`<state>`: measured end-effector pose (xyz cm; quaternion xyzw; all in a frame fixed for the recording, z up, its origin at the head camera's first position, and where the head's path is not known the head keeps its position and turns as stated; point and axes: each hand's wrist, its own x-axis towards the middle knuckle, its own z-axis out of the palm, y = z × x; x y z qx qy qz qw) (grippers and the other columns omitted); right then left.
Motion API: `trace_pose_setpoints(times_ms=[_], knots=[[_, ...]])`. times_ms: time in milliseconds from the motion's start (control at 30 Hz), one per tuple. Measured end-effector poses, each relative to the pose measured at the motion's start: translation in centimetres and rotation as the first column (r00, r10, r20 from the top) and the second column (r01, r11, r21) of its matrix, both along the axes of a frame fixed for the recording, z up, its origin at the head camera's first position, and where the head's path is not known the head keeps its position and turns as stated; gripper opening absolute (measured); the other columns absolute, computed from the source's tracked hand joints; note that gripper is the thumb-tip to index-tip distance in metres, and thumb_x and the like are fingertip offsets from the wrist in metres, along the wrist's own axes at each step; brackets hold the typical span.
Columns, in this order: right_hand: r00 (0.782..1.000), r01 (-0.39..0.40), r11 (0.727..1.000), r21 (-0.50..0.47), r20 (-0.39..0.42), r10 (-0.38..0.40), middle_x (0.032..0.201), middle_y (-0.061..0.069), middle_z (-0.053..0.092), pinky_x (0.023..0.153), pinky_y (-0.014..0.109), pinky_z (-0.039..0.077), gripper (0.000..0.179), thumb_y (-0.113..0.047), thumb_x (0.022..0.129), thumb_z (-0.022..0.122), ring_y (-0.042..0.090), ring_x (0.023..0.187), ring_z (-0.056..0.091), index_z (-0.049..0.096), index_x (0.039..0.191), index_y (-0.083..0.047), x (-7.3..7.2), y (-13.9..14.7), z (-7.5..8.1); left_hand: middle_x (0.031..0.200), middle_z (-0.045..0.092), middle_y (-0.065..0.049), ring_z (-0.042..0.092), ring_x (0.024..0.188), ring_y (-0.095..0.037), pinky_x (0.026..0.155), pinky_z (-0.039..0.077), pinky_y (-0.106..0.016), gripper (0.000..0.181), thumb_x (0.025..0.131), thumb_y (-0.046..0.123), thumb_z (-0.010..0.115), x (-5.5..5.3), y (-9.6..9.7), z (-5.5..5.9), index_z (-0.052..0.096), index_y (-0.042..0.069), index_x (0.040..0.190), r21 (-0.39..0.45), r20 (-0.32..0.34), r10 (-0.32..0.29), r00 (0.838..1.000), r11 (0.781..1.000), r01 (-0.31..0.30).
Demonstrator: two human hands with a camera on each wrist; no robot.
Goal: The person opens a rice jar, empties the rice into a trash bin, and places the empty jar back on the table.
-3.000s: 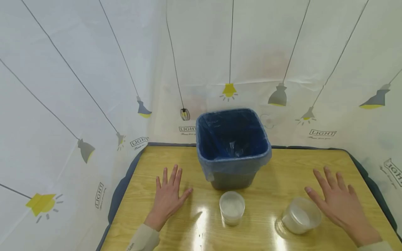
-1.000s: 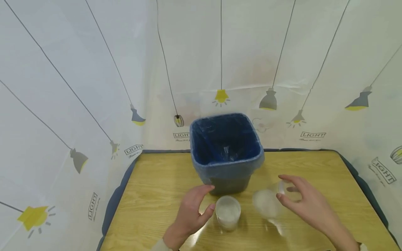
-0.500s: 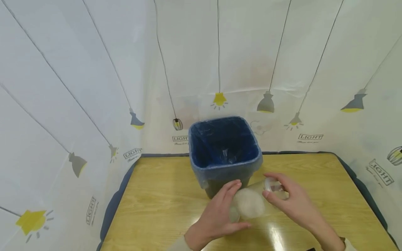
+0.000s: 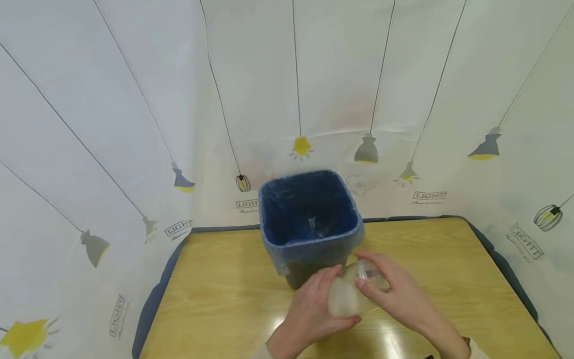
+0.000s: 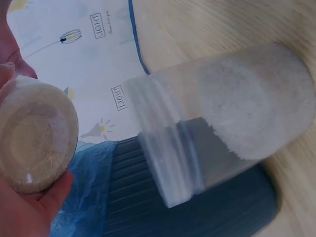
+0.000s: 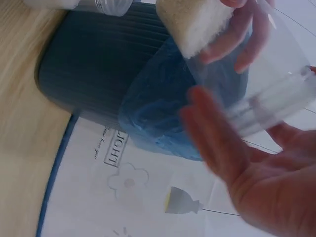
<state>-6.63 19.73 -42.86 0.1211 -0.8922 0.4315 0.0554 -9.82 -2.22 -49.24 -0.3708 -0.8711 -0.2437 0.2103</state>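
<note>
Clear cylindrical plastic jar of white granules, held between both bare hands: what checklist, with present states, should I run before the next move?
1. Left hand around the jar's base end: ok.
2. Right hand at the clear ridged top: ok.
3. Jar upright: not ok, it is tilted.
4. Clear ridged top loosened: cannot tell.
5. Second clear plastic jar upright on the yellowish wooden table: ok.
6. Dark ribbed bin lined with blue plastic, mouth uncovered: ok.

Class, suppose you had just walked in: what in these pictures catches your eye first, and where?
First, the dark bin lined with a blue plastic bag, standing on the yellow wooden table before the white, lamp-printed backdrop. Next, the clear cylindrical plastic jar of pale granules, tilted in front of the bin between the left hand and the right hand.
</note>
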Motion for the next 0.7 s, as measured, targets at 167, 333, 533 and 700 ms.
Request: trace_pose_setpoints(times_ms=[167,333,533,700], knots=[[0.999,0.036,0.990,0.136,0.019,-0.039,0.138,0.010,0.059,0.084,0.060,0.055,0.053,-0.044,0.103,0.060,0.033,0.114,0.065,0.052,0.152,-0.027,0.4,-0.6,0.4,0.127,0.064,-0.004,0.064,0.111,-0.018,0.094,0.054,-0.029,0.101,0.065,0.061,0.092,0.2,-0.6,-0.5,0.053,0.007,0.141,-0.012,-0.036,0.037,0.999,0.999,-0.038],[0.993,0.114,0.968,0.223,-0.062,-0.103,0.133,0.010,0.062,0.076,0.055,0.057,0.049,-0.044,0.105,0.057,0.030,0.101,0.069,0.056,0.149,-0.023,0.7,-1.5,0.1,0.127,0.064,-0.005,0.065,0.108,-0.018,0.092,0.055,-0.030,0.100,0.064,0.062,0.092,0.3,-0.4,-0.8,0.053,0.007,0.140,0.003,-0.054,0.057,0.997,0.998,-0.057],[0.959,0.193,0.954,0.227,-0.248,-0.135,0.119,0.008,0.065,0.068,0.048,0.056,0.038,-0.037,0.103,0.059,0.026,0.092,0.069,0.064,0.137,-0.018,0.3,-2.4,-1.2,0.128,0.064,-0.004,0.065,0.111,-0.019,0.093,0.055,-0.031,0.098,0.065,0.058,0.092,0.5,-0.3,-0.6,0.053,0.007,0.139,0.041,0.013,0.038,0.999,0.998,-0.038],[0.918,0.182,0.966,0.185,-0.384,-0.100,0.106,0.004,0.066,0.063,0.040,0.053,0.030,-0.031,0.096,0.064,0.021,0.082,0.066,0.068,0.123,-0.017,-0.3,-2.4,-2.4,0.128,0.065,-0.003,0.064,0.113,-0.019,0.093,0.055,-0.033,0.096,0.065,0.055,0.092,0.9,-0.6,-0.2,0.053,0.008,0.140,0.051,0.155,0.019,0.988,0.998,-0.027]])
